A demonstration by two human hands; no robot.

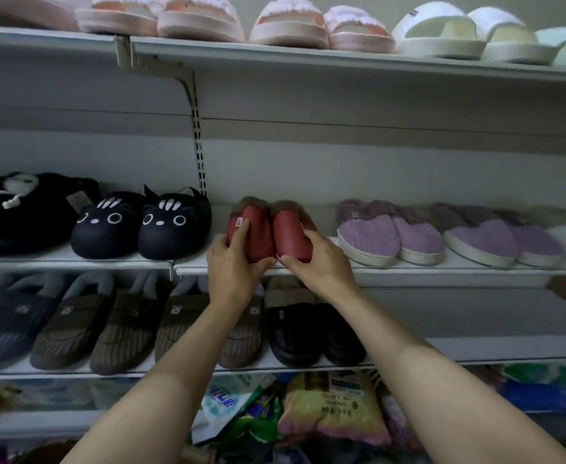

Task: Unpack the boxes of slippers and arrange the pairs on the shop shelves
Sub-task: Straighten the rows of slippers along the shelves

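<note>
While two bare arms reach up to the middle shelf (pixel 408 270), the left hand (pixel 233 262) grips the left red slipper (pixel 251 229), fingers curled over its smooth upper, and the right hand (pixel 321 259) grips the right red slipper (pixel 290 234) the same way. The pair stands side by side, touching, toes toward the viewer, with brown fuzzy collars and a small white tag on the left one. Left of them sit black cat-face slippers (pixel 141 222), rounded and matte; right of them are purple corduroy slippers (pixel 388 234) with pale soles. The shelves are white metal against a plain grey back panel. The top shelf (pixel 308 58) holds fluffy pink sandals (pixel 288 23); the lower shelf (pixel 475 349) holds brown ribbed slippers (pixel 121 329) and glossy black ones. Crinkled packets (pixel 332 406) lie below.
</note>
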